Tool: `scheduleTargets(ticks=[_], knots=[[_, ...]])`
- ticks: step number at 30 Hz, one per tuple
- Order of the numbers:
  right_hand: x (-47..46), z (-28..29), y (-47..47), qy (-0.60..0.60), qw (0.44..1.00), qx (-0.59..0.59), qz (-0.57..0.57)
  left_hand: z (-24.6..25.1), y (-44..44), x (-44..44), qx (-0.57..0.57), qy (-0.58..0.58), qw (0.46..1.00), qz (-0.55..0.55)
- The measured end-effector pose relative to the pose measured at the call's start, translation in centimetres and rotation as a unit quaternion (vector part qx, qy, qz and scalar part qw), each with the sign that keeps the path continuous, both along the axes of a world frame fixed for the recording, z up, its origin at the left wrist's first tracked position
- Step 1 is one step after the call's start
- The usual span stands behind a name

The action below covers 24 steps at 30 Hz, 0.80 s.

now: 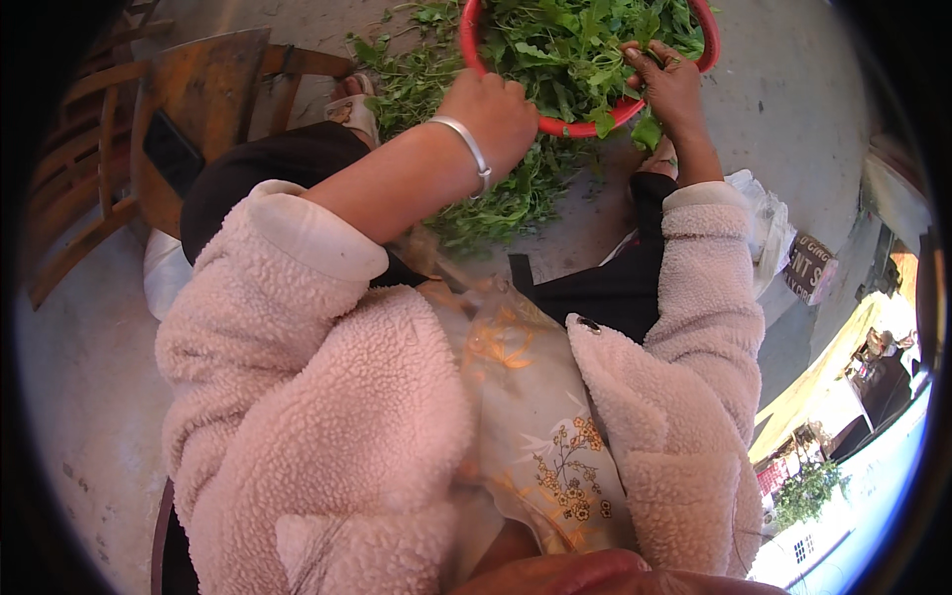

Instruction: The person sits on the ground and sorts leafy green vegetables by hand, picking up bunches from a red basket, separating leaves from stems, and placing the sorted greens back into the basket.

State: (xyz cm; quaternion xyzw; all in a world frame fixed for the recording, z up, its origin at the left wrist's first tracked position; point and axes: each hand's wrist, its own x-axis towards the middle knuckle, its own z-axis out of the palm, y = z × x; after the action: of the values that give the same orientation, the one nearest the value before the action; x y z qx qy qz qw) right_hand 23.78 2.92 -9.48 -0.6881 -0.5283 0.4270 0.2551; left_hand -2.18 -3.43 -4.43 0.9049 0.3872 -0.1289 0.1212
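A red plastic basin (587, 128) heaped with leafy greens (550, 56) is at the top of the view. At its near left rim, my left hand (491, 123), with a silver bangle (468, 145) at the wrist, is curled with the back turned up. Its fingertips are hidden, so I cannot tell what they hold. Over the basin's right side, my right hand (669, 82) pinches a leafy green sprig (628, 63) between thumb and fingers. More loose greens (506, 201) lie spread on the floor below and left of the basin.
A wooden stool (204, 82) on the left carries a black phone (172, 152), beside a slatted wooden chair (71, 171). To the right, a white plastic bag (766, 223) and a printed box (809, 268) rest on the concrete floor (788, 111).
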Motion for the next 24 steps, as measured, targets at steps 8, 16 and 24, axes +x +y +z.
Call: scheduleTargets(ticks=[8,16,24], knots=[[1.5,2.7,-0.1,0.264,0.964,-0.005,-0.032,0.2,2.9,0.7,0.126,-0.211,0.966,0.081],[-1.1,5.1,-1.4,0.26,0.965,-0.037,0.01,3.3,5.1,2.4,0.155,-0.517,0.831,0.136],[-2.0,6.1,-1.1,0.265,0.964,-0.023,-0.004,3.1,5.6,2.8,0.132,-0.517,0.813,0.234]])
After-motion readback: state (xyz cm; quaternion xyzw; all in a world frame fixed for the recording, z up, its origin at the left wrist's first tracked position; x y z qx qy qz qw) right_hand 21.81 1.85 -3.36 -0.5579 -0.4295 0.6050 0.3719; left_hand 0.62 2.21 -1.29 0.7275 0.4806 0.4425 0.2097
